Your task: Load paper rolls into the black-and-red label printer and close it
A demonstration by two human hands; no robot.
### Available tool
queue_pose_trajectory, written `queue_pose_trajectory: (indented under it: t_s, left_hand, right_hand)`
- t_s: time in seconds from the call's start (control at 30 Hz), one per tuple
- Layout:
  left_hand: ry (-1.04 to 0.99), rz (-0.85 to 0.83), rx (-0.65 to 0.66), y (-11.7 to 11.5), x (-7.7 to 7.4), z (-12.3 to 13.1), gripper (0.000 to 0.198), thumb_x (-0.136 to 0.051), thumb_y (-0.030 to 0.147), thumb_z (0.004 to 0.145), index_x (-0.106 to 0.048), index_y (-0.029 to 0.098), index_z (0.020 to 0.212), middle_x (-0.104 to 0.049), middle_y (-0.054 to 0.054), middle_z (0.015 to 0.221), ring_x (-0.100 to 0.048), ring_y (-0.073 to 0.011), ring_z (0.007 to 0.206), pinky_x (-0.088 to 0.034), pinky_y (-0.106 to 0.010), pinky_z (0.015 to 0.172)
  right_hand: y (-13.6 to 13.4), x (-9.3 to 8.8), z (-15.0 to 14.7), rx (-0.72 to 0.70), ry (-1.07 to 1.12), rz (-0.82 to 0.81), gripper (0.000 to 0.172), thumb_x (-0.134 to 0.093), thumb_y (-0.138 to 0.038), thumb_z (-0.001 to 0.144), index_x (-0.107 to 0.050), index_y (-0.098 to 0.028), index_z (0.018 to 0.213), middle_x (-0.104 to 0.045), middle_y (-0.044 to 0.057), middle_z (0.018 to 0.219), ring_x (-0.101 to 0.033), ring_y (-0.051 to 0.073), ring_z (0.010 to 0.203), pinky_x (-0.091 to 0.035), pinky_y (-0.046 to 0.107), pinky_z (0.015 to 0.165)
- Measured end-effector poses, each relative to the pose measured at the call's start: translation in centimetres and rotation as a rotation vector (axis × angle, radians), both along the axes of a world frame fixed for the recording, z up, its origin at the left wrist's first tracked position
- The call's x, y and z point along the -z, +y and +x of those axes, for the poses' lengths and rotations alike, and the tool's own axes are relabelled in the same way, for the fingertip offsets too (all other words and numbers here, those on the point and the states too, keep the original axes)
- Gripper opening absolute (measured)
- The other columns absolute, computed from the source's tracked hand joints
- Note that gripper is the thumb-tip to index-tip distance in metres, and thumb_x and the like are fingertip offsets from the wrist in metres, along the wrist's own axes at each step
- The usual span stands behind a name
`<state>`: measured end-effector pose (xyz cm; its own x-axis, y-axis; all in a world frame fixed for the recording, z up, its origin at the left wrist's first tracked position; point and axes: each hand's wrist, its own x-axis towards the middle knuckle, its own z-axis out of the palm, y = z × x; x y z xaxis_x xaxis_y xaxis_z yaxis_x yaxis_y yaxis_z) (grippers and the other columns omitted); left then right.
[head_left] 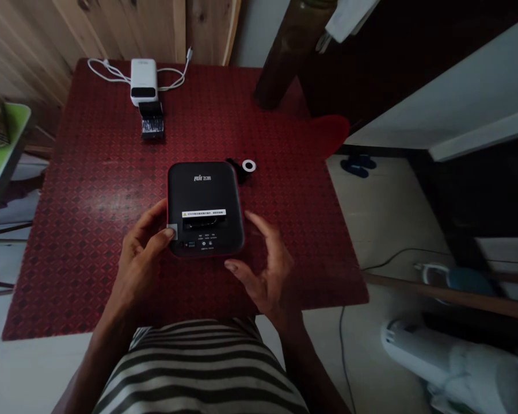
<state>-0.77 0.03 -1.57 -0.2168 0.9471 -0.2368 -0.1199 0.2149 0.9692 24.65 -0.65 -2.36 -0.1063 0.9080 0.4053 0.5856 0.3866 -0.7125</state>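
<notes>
Black device (205,195) with rounded corners and a thin red edge, lying on a red patterned tabletop (90,247) near the side where the wearer sits. Its upper face bears white lettering toward the far end, a dark slot (205,223) closer to the wearer with a narrow white label (204,213) along its far side, and small printed symbols below. The left hand (140,247) is clamped on the device's near left corner: the thumb presses on the upper face, at a small grey square patch (173,232), while the other fingers bend against the left side, their tips hidden. The right hand (270,267) is held at the opposite side with thumb and index finger spread well apart; the index fingertip lies at the right edge, and whether it touches cannot be told, while the thumb tip is just off the near right corner. Just beyond the far right corner is a white ring (249,166) beside a dark item (239,171) too dim to identify. Near the far left of the tabletop lie a white box-shaped device (144,77), a white cable (172,79) looping out on both sides, and, at its near end, a black strip (152,127) with a speckled pale patch.
</notes>
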Motion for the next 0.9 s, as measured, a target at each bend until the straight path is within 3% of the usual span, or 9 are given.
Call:
queue_pose_trajectory:
  t_s: [0.1, 0.23, 0.4, 0.57, 0.73, 0.9]
  left_hand:
    - [0.038, 0.012, 0.009, 0.2, 0.2, -0.2, 0.059, -0.092, 0.051, 0.097, -0.084, 0.030, 0.151, -0.084, -0.011, 0.152, -0.075, -0.0431, 0.151, -0.064, -0.061, 0.124]
    - [0.066, 0.012, 0.008, 0.4, 0.0, -0.1, 0.054, -0.088, 0.048, 0.099, -0.084, 0.031, 0.150, -0.084, -0.010, 0.152, -0.077, -0.0407, 0.147, -0.065, -0.059, 0.122]
    - [0.054, -0.001, -0.024, 0.5, -0.7, 0.5, 0.053, -0.087, 0.045, 0.097, -0.085, 0.029, 0.147, -0.086, -0.010, 0.145, -0.076, -0.0401, 0.148, -0.063, -0.059, 0.125]
    - [0.041, -0.016, -0.033, 0.6, -1.1, 0.9, 0.054, -0.086, 0.045, 0.095, -0.086, 0.030, 0.147, -0.088, -0.009, 0.140, -0.082, -0.0381, 0.133, -0.068, -0.057, 0.114]
    - [0.067, 0.007, -0.047, 0.5, -1.0, 1.1, 0.047, -0.083, 0.040, 0.098, -0.086, 0.031, 0.143, -0.087, -0.008, 0.140, -0.082, -0.0351, 0.132, -0.068, -0.051, 0.110]
    - [0.052, 0.003, -0.032, 0.5, -0.6, 1.0, 0.053, -0.085, 0.043, 0.096, -0.085, 0.029, 0.148, -0.087, -0.008, 0.141, -0.080, -0.0358, 0.134, -0.066, -0.050, 0.113]
  right_hand:
    - [-0.6, 2.2, -0.6, 0.022, 0.028, -0.129, 0.084, -0.090, -0.065, 0.103, -0.058, -0.027, 0.172, -0.084, 0.019, 0.152, -0.085, 0.040, 0.135, -0.075, 0.062, 0.109]
    - [-0.7, 3.6, -1.8, 0.034, 0.044, -0.150, 0.071, -0.088, -0.058, 0.107, -0.061, -0.027, 0.166, -0.086, 0.018, 0.146, -0.087, 0.037, 0.130, -0.076, 0.059, 0.106]
    - [-0.5, 3.7, -1.9, 0.015, 0.069, -0.114, 0.066, -0.086, -0.054, 0.110, -0.061, -0.026, 0.164, -0.087, 0.017, 0.143, -0.089, 0.035, 0.126, -0.076, 0.056, 0.103]
    - [-0.4, 3.9, -1.9, 0.028, 0.071, -0.100, 0.065, -0.085, -0.055, 0.111, -0.062, -0.027, 0.165, -0.087, 0.018, 0.145, -0.089, 0.036, 0.126, -0.077, 0.057, 0.103]
    - [-0.4, 4.0, -2.0, 0.048, 0.103, -0.099, 0.067, -0.089, -0.058, 0.107, -0.066, -0.024, 0.161, -0.088, 0.019, 0.143, -0.089, 0.037, 0.126, -0.076, 0.056, 0.105]
    - [-0.3, 3.7, -2.2, 0.051, 0.117, -0.170, 0.068, -0.091, -0.061, 0.105, -0.069, -0.024, 0.159, -0.090, 0.017, 0.139, -0.090, 0.037, 0.123, -0.076, 0.055, 0.106]
